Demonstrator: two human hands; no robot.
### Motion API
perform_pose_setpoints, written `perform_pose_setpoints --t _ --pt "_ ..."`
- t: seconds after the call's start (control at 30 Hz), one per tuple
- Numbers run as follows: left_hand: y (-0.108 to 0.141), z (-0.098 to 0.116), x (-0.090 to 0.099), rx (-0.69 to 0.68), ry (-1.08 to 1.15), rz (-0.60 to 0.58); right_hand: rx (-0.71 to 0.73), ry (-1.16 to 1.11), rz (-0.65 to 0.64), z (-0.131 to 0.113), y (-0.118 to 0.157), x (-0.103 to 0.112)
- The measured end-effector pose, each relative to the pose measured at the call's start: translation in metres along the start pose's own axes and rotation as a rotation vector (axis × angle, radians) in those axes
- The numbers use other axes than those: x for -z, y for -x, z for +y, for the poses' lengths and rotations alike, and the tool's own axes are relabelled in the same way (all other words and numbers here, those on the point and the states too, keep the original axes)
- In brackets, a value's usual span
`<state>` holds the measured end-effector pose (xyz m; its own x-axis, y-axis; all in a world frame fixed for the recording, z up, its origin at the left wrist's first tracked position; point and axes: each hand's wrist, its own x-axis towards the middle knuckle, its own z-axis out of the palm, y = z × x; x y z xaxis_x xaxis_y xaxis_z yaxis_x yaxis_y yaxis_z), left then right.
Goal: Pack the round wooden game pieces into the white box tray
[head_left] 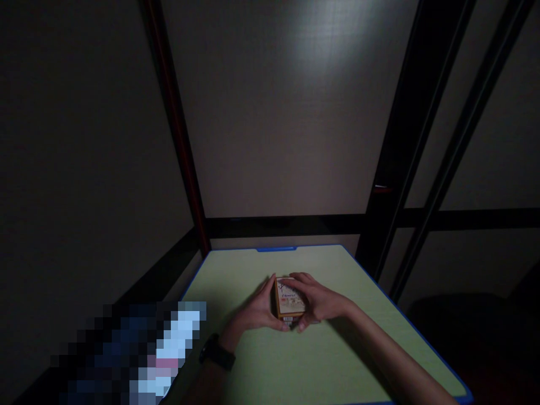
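Fingers of the left hand [260, 310] and right hand [319, 299] grasp opposite sides of a printed box [291, 301] above a green tabletop [240, 270]. The box sits between both sets of fingers, its top panel partly covered by the right fingers; its contents are hidden.

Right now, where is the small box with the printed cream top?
Head view, below centre, slightly right: the box is gripped between the left hand and the right hand, over the blue-edged light-green tabletop.
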<state>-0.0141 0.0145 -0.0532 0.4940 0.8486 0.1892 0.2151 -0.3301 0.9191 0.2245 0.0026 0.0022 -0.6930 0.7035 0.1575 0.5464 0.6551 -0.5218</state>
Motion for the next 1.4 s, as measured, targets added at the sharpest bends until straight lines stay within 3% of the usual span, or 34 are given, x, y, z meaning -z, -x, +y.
perform_pose_setpoints --t 0.13,0.47,0.8,1.23,1.4 --pt "-0.002 0.0 0.0 -0.016 -0.013 -0.017 -0.089 -0.015 -0.042 -0.001 0.003 0.005" --pt "-0.003 -0.004 0.0 0.008 0.022 -0.035 -0.068 -0.011 -0.039 0.005 -0.006 0.003" --pt "-0.004 -0.014 0.0 -0.023 -0.023 -0.061 -0.167 0.066 -0.237 -0.005 -0.015 0.014" --pt "-0.001 0.003 0.004 0.061 -0.268 -0.01 -0.203 0.138 -0.239 -0.009 -0.022 0.012" --pt "0.002 0.006 0.005 0.039 -0.294 -0.029 -0.147 0.081 -0.252 -0.002 -0.015 0.014"
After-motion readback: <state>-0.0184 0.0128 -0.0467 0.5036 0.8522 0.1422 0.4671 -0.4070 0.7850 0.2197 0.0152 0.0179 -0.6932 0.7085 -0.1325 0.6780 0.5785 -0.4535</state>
